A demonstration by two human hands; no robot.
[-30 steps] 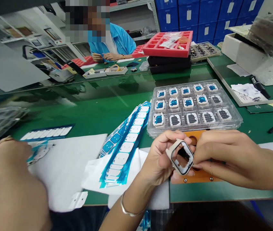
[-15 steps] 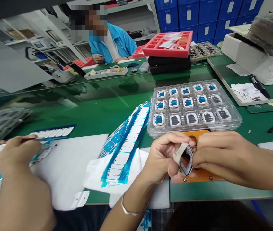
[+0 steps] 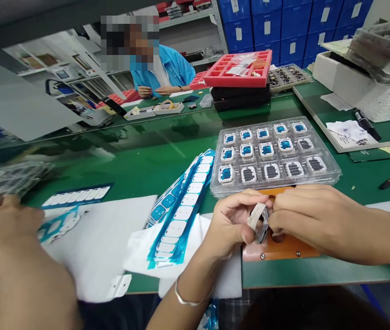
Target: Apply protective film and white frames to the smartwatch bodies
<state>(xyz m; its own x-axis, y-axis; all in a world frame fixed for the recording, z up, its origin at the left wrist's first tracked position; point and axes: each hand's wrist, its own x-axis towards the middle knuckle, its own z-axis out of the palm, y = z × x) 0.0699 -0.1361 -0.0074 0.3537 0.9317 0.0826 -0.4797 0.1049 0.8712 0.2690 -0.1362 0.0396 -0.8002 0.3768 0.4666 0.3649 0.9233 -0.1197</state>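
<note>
Both my hands meet over an orange fixture plate (image 3: 284,250) with a round hole and small screws. My left hand (image 3: 227,224), with a bangle at the wrist, and my right hand (image 3: 314,217) pinch a small square white-and-black frame (image 3: 259,222) between their fingers. The frame stands tilted and nearly edge-on, partly hidden by my fingertips. Just above my hands lies a clear plastic tray (image 3: 274,156) of square blue and dark modules in rows. Left of my left hand lie fanned blue-and-white sticker strips (image 3: 181,215).
A co-worker's hand (image 3: 5,224) rests at the far left over a white sheet (image 3: 102,247). A red tray (image 3: 238,68) sits on black boxes at the back. A person in a blue sleeve (image 3: 177,73) works across the green bench.
The frame has turned from showing its opening to nearly edge-on between my fingers. The co-worker's hand at the left has shifted, and the view has moved slightly.
</note>
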